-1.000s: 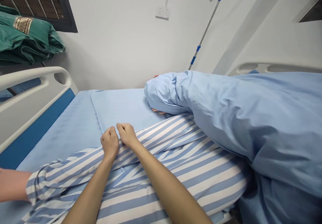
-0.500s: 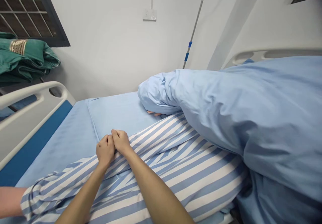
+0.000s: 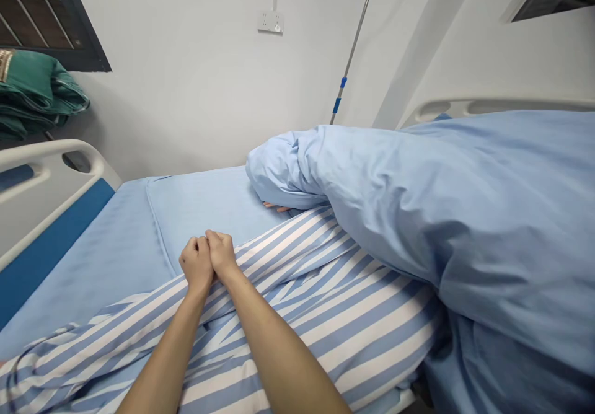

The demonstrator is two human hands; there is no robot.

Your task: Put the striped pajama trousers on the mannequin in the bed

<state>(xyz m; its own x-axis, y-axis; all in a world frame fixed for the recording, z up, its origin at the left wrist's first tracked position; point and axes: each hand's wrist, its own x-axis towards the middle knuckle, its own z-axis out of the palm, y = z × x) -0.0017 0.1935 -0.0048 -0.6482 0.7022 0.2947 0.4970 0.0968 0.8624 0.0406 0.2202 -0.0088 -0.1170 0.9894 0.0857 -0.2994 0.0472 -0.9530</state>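
Observation:
My left hand (image 3: pixel 197 260) and my right hand (image 3: pixel 221 254) are closed side by side, their inner edges touching. Both rest against the far leg of a person lying on the bed, at about the middle of the blue-and-white striped trousers (image 3: pixel 288 240). My fingers curl down out of sight, so whatever they grip, if anything, is hidden. The nearer striped leg lies below my forearms. A light blue quilt (image 3: pixel 395 184) covers the person's upper body, and a few fingertips (image 3: pixel 276 207) of that person show from under its edge.
A pale blue sheet (image 3: pixel 204 197) covers the bed. The white-and-blue bed end board (image 3: pixel 46 184) rises at left, with folded green cloth (image 3: pixel 41 92) behind it. An IV pole (image 3: pixel 353 48) stands by the wall near a socket (image 3: pixel 270 22). Another bed board (image 3: pixel 502 105) stands at right.
The view has shifted so that the surroundings sit slightly farther left. My closed hands remain together on the striped leg, and the wrists look a little more raised.

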